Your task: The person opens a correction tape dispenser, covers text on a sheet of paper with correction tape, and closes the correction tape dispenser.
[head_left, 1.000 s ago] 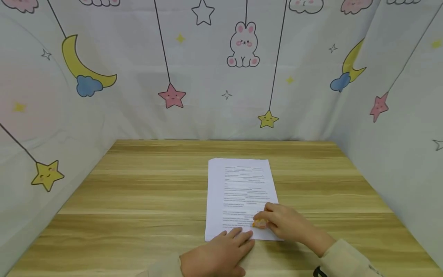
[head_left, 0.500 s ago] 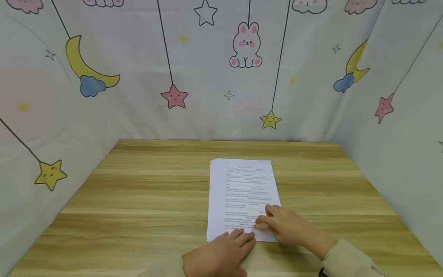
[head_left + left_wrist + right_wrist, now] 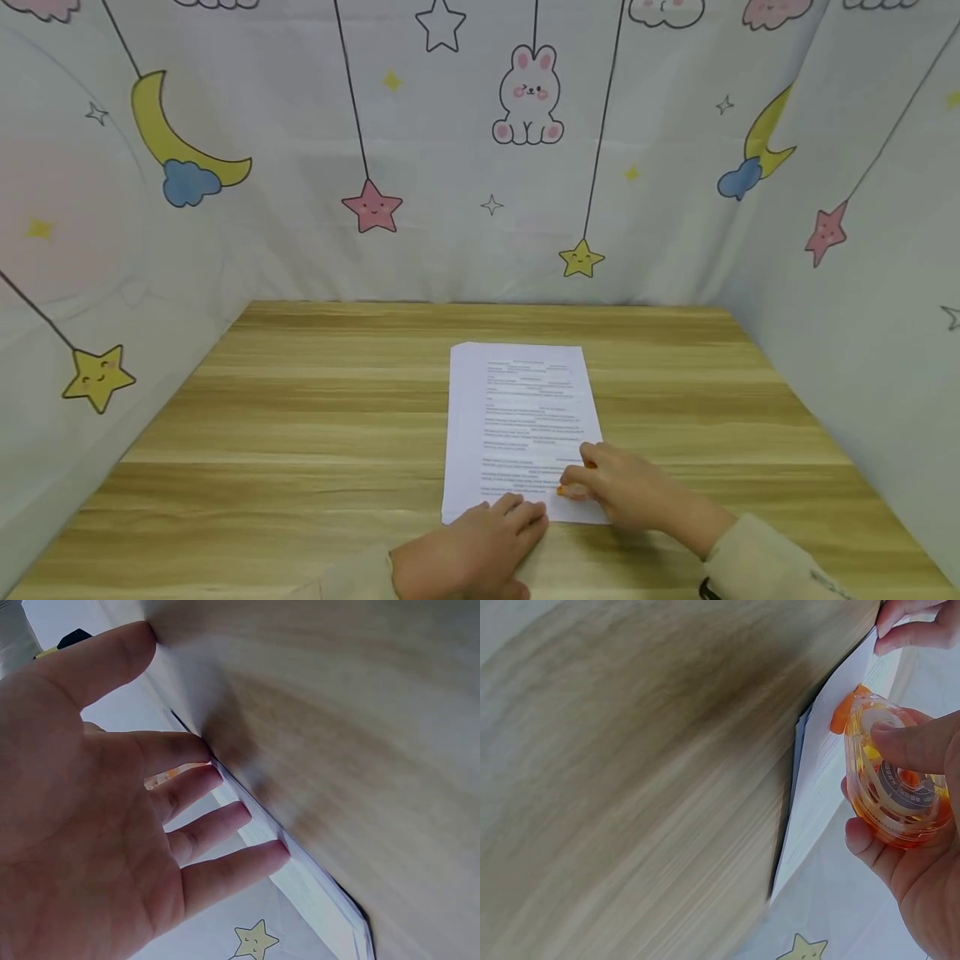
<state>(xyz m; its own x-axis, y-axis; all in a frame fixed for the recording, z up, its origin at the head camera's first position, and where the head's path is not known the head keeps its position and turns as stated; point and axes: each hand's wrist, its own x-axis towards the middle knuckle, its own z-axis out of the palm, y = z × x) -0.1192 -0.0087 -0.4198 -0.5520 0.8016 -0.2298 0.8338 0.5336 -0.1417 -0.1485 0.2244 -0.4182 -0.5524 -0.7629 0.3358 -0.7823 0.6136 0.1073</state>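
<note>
A stack of printed paper [image 3: 465, 433] lies on the wooden table, its top sheet covered with lines of text. My right hand [image 3: 633, 492] grips a clear orange correction tape [image 3: 900, 780], thumb on one flat side and fingers behind it. Its orange tip [image 3: 844, 712] points at the sheet, close over the lower lines of print. My left hand [image 3: 483, 542] lies with straight fingers on the near edge of the paper. In the left wrist view the fingertips [image 3: 274, 855] rest along that edge, and part of the orange tape dispenser shows behind the fingers.
The wooden table [image 3: 300, 433] stretches to both sides of the paper. White curtain cloth [image 3: 435, 150] printed with stars, moons and a rabbit encloses it at the back and sides. A dark band [image 3: 707, 590] shows by the right sleeve.
My right hand has shifted slightly to the right across the lower lines with the correction tape, which has turned so less of its side shows. The left hand stays on the paper's edge.
</note>
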